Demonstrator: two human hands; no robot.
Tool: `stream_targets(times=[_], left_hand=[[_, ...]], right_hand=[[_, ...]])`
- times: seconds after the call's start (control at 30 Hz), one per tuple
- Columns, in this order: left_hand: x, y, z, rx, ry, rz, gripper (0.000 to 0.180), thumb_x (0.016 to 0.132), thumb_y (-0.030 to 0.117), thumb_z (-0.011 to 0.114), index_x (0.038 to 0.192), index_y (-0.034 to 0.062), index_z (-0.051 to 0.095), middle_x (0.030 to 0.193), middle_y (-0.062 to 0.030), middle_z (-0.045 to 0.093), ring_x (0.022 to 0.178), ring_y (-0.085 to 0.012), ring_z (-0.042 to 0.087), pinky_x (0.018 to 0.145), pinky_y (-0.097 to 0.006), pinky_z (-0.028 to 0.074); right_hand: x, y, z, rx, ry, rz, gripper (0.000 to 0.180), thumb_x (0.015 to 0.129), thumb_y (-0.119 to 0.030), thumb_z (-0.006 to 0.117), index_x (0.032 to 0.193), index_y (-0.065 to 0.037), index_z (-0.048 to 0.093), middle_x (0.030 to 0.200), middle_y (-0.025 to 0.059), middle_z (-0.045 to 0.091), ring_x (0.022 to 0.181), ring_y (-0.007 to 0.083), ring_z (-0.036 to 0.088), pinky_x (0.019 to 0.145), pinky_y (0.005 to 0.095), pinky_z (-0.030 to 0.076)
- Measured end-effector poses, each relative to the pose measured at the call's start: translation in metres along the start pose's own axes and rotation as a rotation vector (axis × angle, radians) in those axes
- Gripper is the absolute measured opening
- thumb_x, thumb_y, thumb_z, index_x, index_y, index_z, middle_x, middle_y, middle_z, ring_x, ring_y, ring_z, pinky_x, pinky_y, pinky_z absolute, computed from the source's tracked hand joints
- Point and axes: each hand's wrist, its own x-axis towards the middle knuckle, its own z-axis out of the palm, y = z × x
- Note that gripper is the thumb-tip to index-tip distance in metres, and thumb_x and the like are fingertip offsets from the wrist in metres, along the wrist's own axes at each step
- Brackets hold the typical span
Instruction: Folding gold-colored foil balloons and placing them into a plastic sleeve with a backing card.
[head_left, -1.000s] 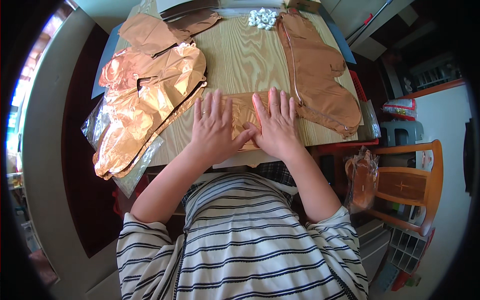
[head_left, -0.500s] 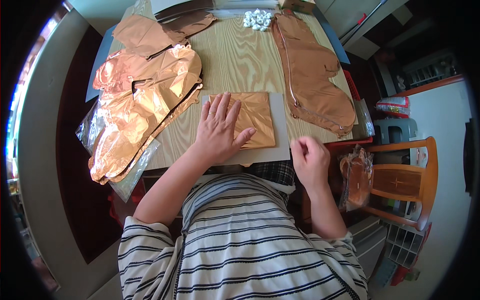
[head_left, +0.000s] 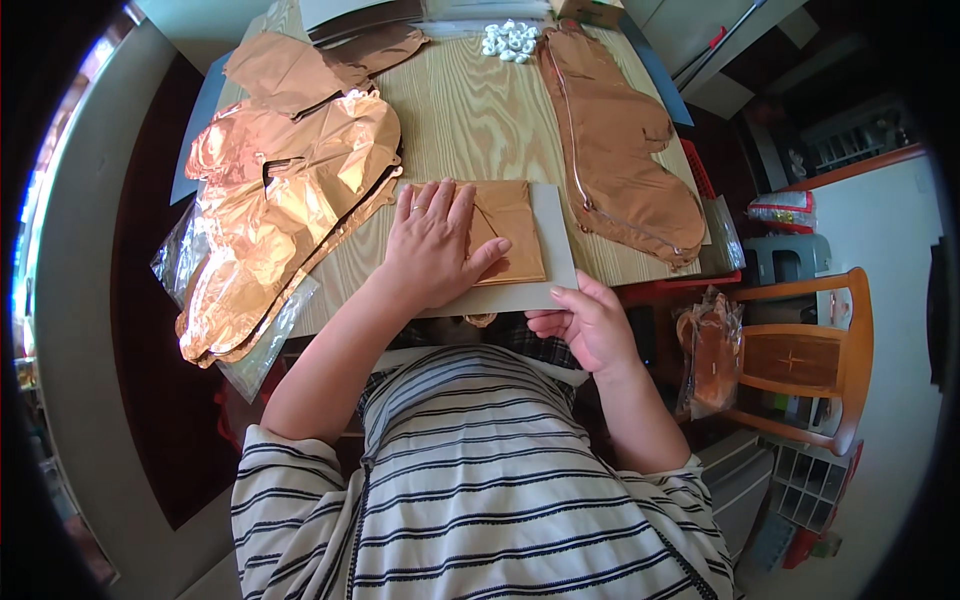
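Observation:
A folded copper-coloured foil balloon (head_left: pixel 518 240) lies as a flat rectangle on a thin grey card (head_left: pixel 553 235) at the table's near edge. My left hand (head_left: pixel 430 245) rests palm down on the foil's left part, fingers stretched and thumb out to the right, hiding that side. At the card's near right corner, which juts past the table edge, my right hand (head_left: pixel 592 325) pinches the card between thumb and fingers.
Flat, unfolded copper foil balloons lie at the left (head_left: pixel 300 190), the far left (head_left: pixel 290 72) and the right (head_left: pixel 620 150) of the wooden table (head_left: pixel 475 120). Small white rings (head_left: pixel 510 42) are heaped at the back. A wooden chair (head_left: pixel 850 360) holding a bagged copper item (head_left: pixel 712 355) stands right.
My right hand has moved left and taken hold of the card's near corner. The card and folded foil have shifted slightly and tilted, with my left hand still flat on top.

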Motion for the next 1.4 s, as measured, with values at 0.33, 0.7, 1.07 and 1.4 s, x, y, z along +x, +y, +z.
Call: stream_targets(times=[0.33,0.7,1.07,1.4], left_hand=[[-0.004,-0.002,0.007,0.068,-0.026,0.022,0.084,0.096,0.065,0.048,0.145,-0.0028,0.044,0.149,-0.0281,0.043,0.143,-0.0426,0.036,0.12,-0.056,0.021],[-0.018,-0.01,0.036,0.052,0.011,0.005,0.096,0.094,0.073,0.041,0.154,-0.0007,0.035,0.16,-0.0289,0.03,0.152,-0.0427,0.021,0.124,-0.056,0.011],[-0.024,-0.001,0.031,0.009,0.01,0.0,0.098,0.093,0.074,0.046,0.155,-0.001,0.033,0.16,-0.028,0.029,0.152,-0.0433,0.022,0.124,-0.054,0.012],[-0.022,-0.001,0.033,-0.011,0.033,-0.026,0.099,0.093,0.075,0.043,0.154,-0.0027,0.034,0.16,-0.0298,0.029,0.152,-0.0432,0.021,0.124,-0.054,0.01]], right_hand=[[-0.015,-0.039,-0.018,-0.405,0.09,-0.01,0.025,0.093,-0.009,0.055,0.112,0.005,0.063,0.09,0.0127,0.072,0.072,0.0166,0.071,0.063,0.0274,0.06],[-0.077,-0.126,-0.086,-0.663,0.503,-0.421,0.028,0.102,-0.009,0.05,0.126,0.002,0.058,0.099,0.0112,0.073,0.069,0.0137,0.069,0.067,0.0255,0.056],[0.114,-0.085,-0.053,-1.317,0.19,-0.356,0.023,0.086,-0.017,0.069,0.093,0.005,0.068,0.078,0.0133,0.071,0.072,0.0188,0.069,0.068,0.0361,0.053],[0.087,-0.101,-0.013,-1.618,-0.144,0.021,0.027,0.082,-0.024,0.072,0.081,0.003,0.071,0.073,0.0171,0.07,0.069,0.0281,0.068,0.069,0.0401,0.053]])
